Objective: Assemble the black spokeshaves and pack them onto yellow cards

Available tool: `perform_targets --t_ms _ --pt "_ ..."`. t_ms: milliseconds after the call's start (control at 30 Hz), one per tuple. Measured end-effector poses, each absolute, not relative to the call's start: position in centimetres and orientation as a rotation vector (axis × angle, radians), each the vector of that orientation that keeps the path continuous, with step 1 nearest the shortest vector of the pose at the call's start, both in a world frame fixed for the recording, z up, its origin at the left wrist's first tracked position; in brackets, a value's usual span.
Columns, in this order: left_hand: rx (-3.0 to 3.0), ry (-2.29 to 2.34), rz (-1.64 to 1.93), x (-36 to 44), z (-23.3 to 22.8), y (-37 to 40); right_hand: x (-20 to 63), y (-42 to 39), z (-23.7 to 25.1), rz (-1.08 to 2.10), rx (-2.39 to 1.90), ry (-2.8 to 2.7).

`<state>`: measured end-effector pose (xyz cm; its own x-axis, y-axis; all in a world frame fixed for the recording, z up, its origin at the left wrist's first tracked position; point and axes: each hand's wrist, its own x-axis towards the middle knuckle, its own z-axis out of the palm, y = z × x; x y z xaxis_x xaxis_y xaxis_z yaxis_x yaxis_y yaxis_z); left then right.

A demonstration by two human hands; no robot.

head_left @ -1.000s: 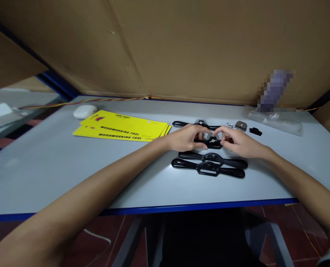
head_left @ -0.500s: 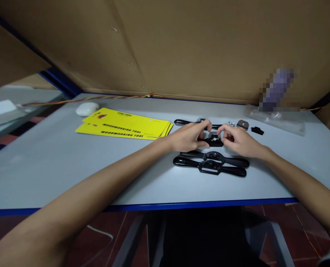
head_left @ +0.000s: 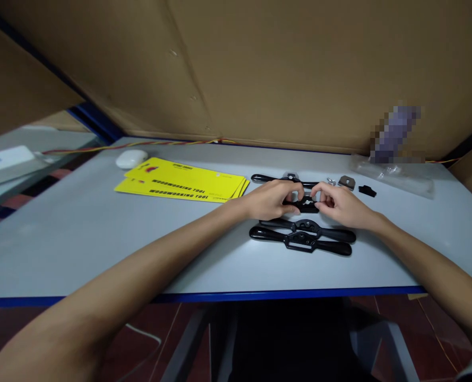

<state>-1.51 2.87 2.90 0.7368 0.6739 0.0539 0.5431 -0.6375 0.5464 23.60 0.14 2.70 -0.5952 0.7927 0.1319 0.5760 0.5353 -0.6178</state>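
My left hand [head_left: 273,200] grips the left part of a black spokeshave [head_left: 309,206], its thumb and fingers bent round the middle body. At the right side of the same body, my right hand [head_left: 341,204] has its thumb and index finger curled in. A small blade or plate seems to lie in the body, partly hidden by the fingers. Just nearer to me are two black spokeshave frames, one matte [head_left: 335,234] and one glossy [head_left: 267,234]. Behind my hands lies another spokeshave [head_left: 262,179] with a metal plate at its centre.
To the right are small screws [head_left: 331,181], a grey blade [head_left: 346,183], a black cap piece [head_left: 367,190] and a clear plastic bag [head_left: 403,179]. Yellow boxes [head_left: 180,180] and a white rounded case [head_left: 131,158] lie left. A cardboard wall [head_left: 283,79] stands behind.
The camera view has shifted slightly. Both hands stay at the same spokeshave, with the right fingertips a little lower against its body.
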Motion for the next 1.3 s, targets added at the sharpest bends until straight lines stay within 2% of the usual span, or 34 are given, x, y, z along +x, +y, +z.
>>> perform_targets --t_ms 767,1300 --pt "2.423 0.899 0.361 -1.65 2.83 3.02 23.91 0.26 2.40 0.635 -0.856 -2.581" --pt "2.386 0.908 0.367 -1.64 2.56 3.21 23.77 0.07 2.65 0.665 -0.914 -2.530"
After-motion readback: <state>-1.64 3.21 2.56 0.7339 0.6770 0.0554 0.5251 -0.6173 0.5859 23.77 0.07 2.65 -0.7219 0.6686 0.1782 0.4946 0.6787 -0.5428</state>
